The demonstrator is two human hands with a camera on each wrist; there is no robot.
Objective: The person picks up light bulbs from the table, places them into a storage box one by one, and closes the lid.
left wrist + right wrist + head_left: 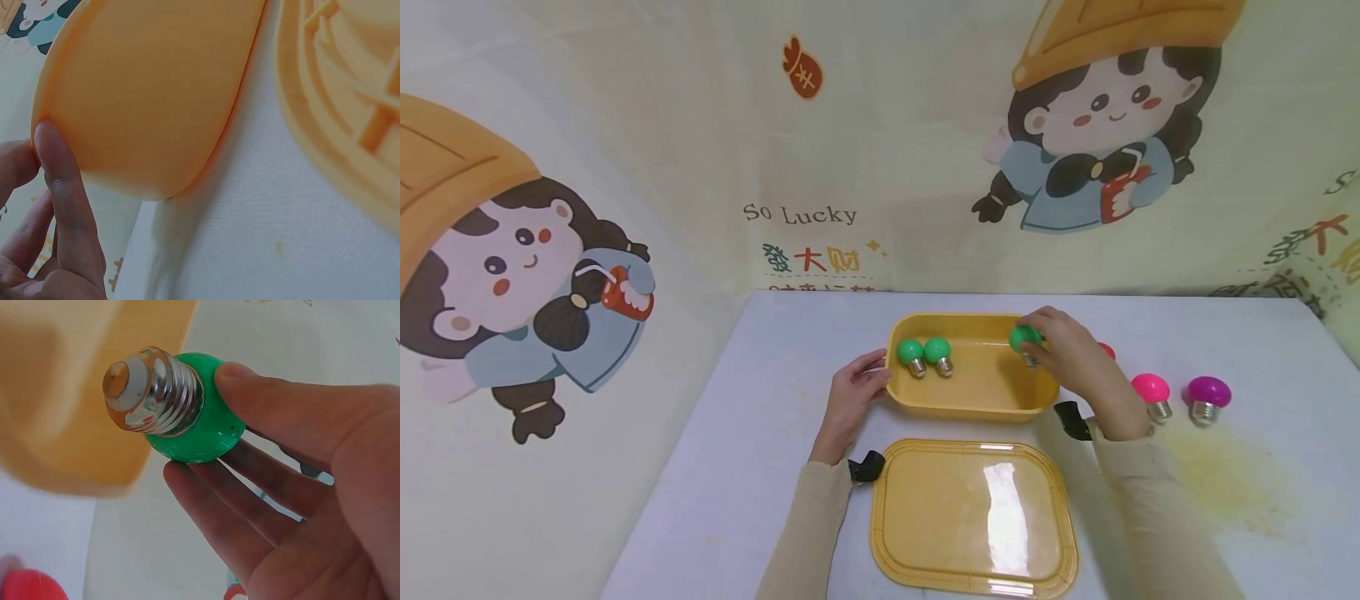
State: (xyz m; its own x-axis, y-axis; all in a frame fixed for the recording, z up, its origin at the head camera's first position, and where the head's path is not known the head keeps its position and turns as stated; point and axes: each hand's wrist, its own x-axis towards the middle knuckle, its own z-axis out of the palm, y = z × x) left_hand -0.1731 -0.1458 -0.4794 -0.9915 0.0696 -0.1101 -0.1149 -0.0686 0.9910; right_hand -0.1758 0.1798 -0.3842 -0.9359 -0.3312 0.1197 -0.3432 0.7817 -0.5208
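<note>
A yellow plastic container (973,412) stands on the white table. My left hand (848,404) pinches its left rim, and in the left wrist view the thumb (65,200) presses its side wall. Two green light bulbs (911,351) with silver screw bases lie side by side in the container's left part. Over its right end, my right hand (1078,362) holds another green light bulb (1024,337). The right wrist view has this bulb (209,434) between thumb and fingertips, its metal base pointing away from the palm.
A yellow lid (951,517) lies flat in front of the container. To the right are a pink bulb (1151,388), a purple bulb (1209,391) and a red one (1107,350) partly hidden behind my right hand. A printed cloth (925,150) hangs behind the table.
</note>
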